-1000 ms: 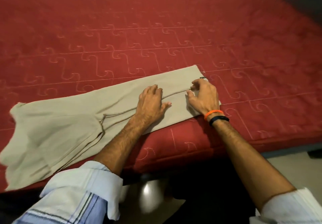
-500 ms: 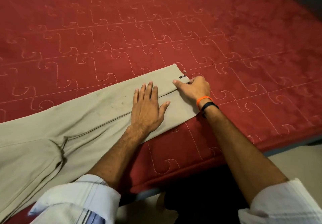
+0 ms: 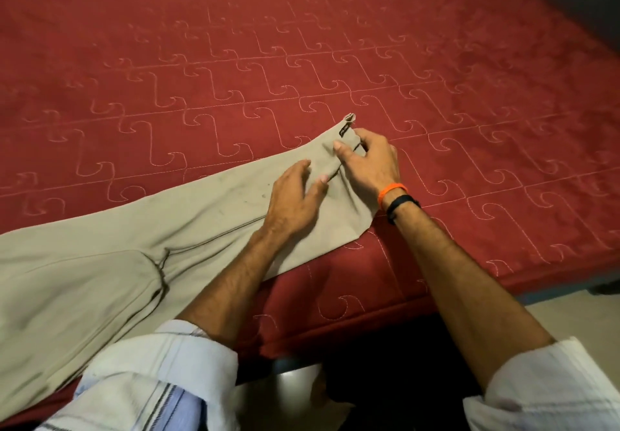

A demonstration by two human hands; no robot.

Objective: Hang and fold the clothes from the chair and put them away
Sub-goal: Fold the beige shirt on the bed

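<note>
Two hands on one pair of beige trousers (image 3: 117,262): left hand (image 3: 295,199) flat, right hand (image 3: 369,162) pinching waistband.

Red bedspread (image 3: 335,44) lies open beyond — only the khaki trousers (image 3: 117,246) cover its near edge.

Trousers (image 3: 134,262) lie on the bed (image 3: 335,61), along its near edge.

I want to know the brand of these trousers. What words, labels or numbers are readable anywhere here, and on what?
Small dark tag on the khaki trousers, at the hem beside the right hand: it has light lettering, too small and blurred to read.
No other text shows on the red bedcover or the wristbands.
</note>
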